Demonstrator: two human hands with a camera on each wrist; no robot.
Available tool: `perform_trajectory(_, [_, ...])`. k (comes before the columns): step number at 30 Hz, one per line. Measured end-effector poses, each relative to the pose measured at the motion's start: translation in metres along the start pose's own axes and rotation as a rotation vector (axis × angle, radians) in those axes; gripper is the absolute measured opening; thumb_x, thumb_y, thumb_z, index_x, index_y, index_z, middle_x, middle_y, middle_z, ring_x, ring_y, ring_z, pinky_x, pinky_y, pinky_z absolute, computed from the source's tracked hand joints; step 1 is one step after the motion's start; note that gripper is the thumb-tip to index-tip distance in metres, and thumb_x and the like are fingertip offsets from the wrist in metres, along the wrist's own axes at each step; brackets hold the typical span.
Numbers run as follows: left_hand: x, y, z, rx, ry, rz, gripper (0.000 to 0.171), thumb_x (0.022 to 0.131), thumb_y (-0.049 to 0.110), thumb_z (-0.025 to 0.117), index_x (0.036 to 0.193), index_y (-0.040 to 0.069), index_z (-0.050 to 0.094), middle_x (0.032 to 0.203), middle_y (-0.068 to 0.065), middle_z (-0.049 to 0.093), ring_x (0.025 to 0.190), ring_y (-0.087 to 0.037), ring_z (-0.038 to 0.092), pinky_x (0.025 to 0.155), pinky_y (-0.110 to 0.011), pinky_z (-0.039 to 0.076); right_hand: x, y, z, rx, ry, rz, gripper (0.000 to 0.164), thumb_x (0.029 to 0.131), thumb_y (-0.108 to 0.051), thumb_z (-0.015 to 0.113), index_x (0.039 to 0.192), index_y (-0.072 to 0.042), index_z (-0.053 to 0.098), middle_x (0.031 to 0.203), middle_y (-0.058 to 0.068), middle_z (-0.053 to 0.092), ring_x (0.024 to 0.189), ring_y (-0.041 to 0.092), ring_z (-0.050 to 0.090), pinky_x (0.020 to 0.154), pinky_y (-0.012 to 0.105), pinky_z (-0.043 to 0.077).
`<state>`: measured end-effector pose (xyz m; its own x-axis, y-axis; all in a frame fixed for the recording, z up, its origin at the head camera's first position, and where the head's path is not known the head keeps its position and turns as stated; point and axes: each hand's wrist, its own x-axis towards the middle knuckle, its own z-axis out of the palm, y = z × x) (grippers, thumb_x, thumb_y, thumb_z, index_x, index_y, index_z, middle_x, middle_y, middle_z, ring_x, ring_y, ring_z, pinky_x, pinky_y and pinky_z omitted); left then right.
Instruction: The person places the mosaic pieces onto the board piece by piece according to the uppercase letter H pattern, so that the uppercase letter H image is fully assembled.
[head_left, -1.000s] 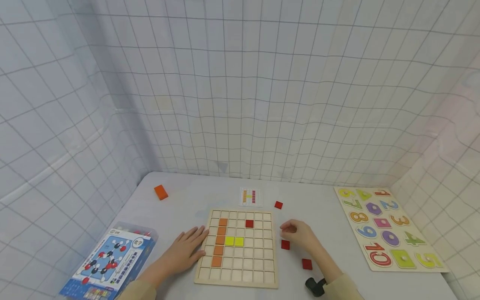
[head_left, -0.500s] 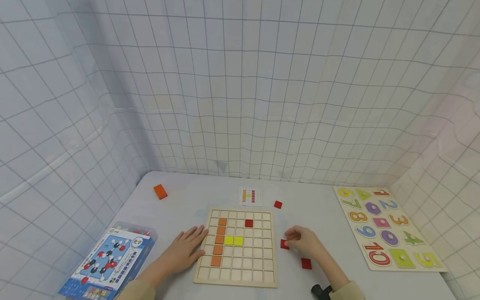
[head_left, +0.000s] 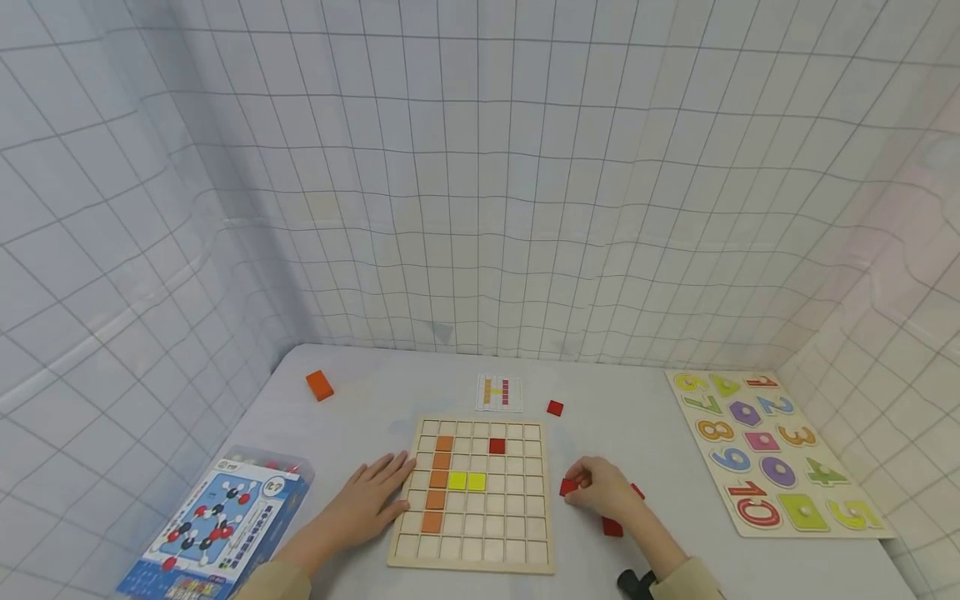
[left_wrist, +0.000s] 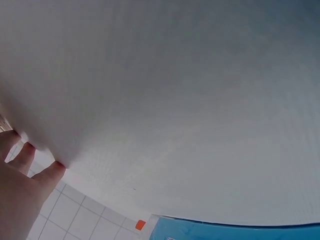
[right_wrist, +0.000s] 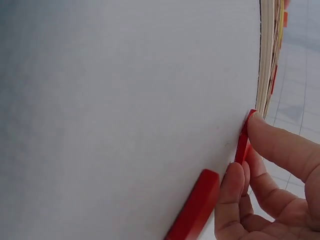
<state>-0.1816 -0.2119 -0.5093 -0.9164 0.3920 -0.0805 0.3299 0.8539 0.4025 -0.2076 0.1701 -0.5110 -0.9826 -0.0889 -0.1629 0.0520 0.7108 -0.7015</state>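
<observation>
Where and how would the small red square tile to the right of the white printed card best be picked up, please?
Probably pinched by two opposite edges, from above: the red square tile lies flat, its edges exposed and apart from the white printed card.

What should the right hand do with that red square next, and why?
I'd probably lift the pinched red square into the board, just below its only red tile. The right hand has it, and the small card shows a red column.
</observation>
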Motion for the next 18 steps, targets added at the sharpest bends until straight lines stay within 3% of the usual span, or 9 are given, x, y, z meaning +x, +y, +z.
perform_trajectory(10, [-0.001, 0.001, -0.001, -0.002, 0.002, 0.009, 0.061, 0.099, 0.035, 0.059, 0.15, 0.008, 0.041, 0.157, -0.017, 0.036, 0.146, -0.044, 0.029, 0.115, -0.069, 0.019, -0.005, -0.003, -0.001, -0.028, 0.014, 0.006, 0.023, 0.075, -0.002, 0.081, 0.087, -0.006, 0.061, 0.076, 0.002, 0.056, 0.07, 0.015, 0.051, 0.059, 0.027, 0.044])
perform_trajectory(18, [-0.001, 0.0, -0.001, 0.0, 0.003, 0.008, 0.061, 0.099, 0.034, 0.058, 0.15, 0.007, 0.04, 0.158, -0.017, 0.035, 0.146, -0.043, 0.028, 0.115, -0.068, 0.019, 0.001, -0.015, -0.008, 0.092, 0.009, 0.056, 0.013, 0.083, -0.005, 0.075, 0.089, -0.006, 0.064, 0.078, 0.002, 0.062, 0.069, 0.014, 0.056, 0.062, 0.026, 0.05])
